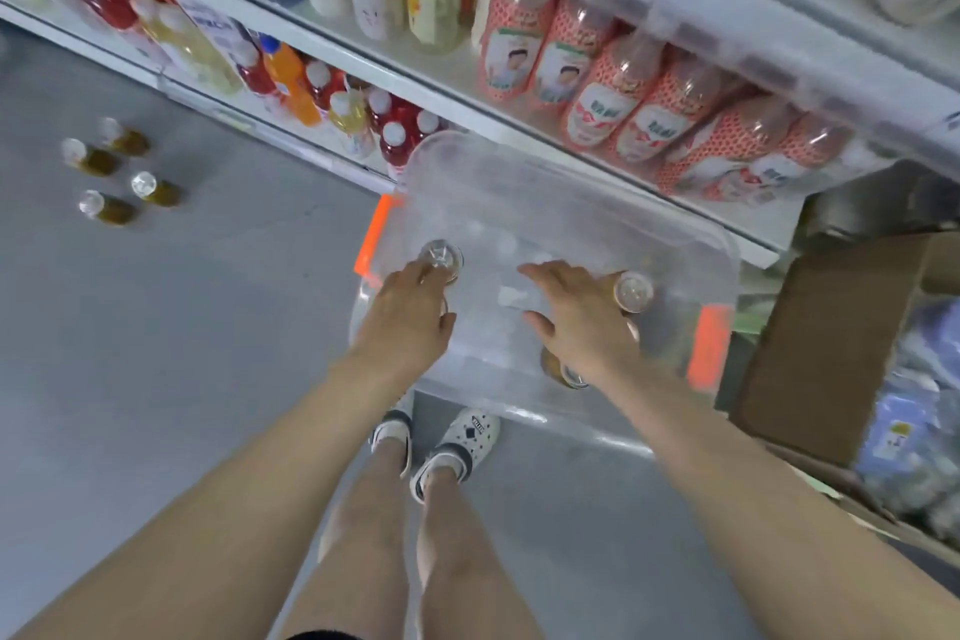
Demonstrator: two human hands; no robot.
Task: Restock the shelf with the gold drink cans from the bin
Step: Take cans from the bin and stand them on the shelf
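Observation:
A clear plastic bin (550,192) with orange latches stands on the floor against the shelf. My left hand (410,317) is over the bin's left side, its fingers closed around a gold can (441,256) seen from the top. My right hand (576,317) reaches into the right side and grips another gold can (632,291). A further gold can (563,372) lies in the bin beneath my right wrist. Several gold cans (111,169) stand on the grey floor at the left.
The white shelf (467,114) runs diagonally across the top, filled with red, orange and yellow bottles (311,83) and pink-patterned bottles (613,83). An open cardboard box (831,343) with packaged goods stands at the right. My feet in white clogs (457,447) are just before the bin.

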